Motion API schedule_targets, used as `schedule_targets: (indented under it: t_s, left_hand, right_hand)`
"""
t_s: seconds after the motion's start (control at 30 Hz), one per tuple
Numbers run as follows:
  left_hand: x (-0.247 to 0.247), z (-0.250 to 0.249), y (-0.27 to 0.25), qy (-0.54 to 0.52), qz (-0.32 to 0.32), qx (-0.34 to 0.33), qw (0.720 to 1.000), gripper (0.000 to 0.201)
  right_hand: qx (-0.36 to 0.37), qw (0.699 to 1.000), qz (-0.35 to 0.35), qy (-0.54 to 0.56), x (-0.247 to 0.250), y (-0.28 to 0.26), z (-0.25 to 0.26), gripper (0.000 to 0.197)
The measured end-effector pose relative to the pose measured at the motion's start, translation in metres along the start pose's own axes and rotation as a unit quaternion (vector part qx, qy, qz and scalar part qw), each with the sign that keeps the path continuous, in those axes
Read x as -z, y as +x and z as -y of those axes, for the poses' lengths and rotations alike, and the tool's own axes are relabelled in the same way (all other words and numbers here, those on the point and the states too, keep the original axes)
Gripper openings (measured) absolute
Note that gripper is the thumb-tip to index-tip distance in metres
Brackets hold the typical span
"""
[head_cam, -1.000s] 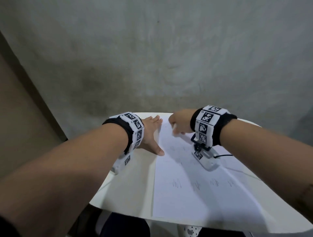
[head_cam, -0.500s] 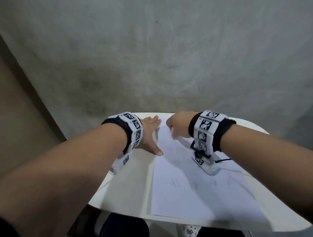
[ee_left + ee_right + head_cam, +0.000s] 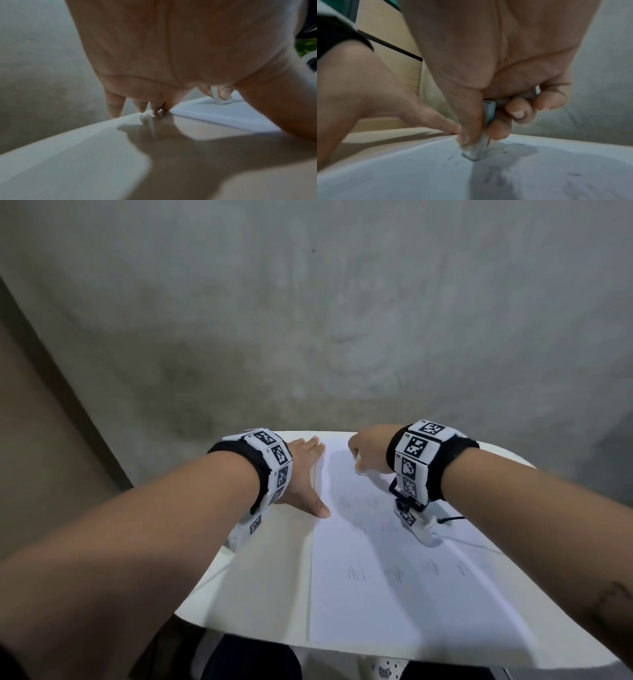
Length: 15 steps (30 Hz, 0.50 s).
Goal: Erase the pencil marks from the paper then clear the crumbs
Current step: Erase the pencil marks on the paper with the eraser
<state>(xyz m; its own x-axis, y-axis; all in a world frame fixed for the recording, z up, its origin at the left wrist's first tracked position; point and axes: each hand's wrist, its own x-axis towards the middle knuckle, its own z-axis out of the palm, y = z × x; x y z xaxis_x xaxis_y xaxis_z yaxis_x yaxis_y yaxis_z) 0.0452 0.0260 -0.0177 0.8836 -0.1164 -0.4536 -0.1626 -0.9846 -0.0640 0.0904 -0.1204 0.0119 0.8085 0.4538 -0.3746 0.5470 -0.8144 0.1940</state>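
Observation:
A white sheet of paper (image 3: 394, 587) lies on the white round table (image 3: 260, 577), with faint pencil marks (image 3: 394, 571) in rows across it. My right hand (image 3: 368, 455) pinches a white eraser (image 3: 478, 150) between thumb and fingers, its tip pressed on the paper near the far edge. Dark crumbs (image 3: 450, 157) lie around the tip. My left hand (image 3: 303, 474) lies flat with fingers spread on the paper's left edge, thumb (image 3: 320, 510) pointing toward me. In the left wrist view the left fingertips (image 3: 154, 109) touch the far table edge, and the eraser (image 3: 220, 99) shows beyond.
A grey wall (image 3: 308, 320) stands right behind the table. A brown surface (image 3: 41, 440) runs down the left side. The table's near rim (image 3: 274, 642) is just above my lap. A wrist camera (image 3: 416, 522) with a thin cable hangs under my right wrist, close over the paper.
The right hand with the eraser has shifted slightly left and right over the far part of the paper, rubbing. The left hand has stayed pressed on the paper's left edge.

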Motion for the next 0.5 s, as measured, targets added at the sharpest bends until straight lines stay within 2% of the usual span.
schedule_targets:
  t_s: [0.2,0.3,0.4,0.5]
  left_hand:
    - [0.013,-0.031,-0.002,-0.032,0.003,-0.034,0.999,0.127]
    - [0.006,-0.038,-0.003,-0.001,-0.016,-0.03,0.999,0.127]
    - [0.005,-0.031,-0.004,-0.002,0.004,-0.03,1.0,0.133]
    - [0.0,-0.025,-0.004,-0.028,0.007,-0.039,0.999,0.138]
  right_hand:
    - [0.005,1.0,0.002,0.01,0.0,-0.004,0.002,0.029]
    - [0.002,1.0,0.003,0.016,0.0,-0.004,0.004,0.025]
    - [-0.001,1.0,0.021,-0.023,0.0,-0.004,0.011,0.011]
    - [0.007,0.999,0.032,-0.039,-0.002,-0.005,0.019,0.026]
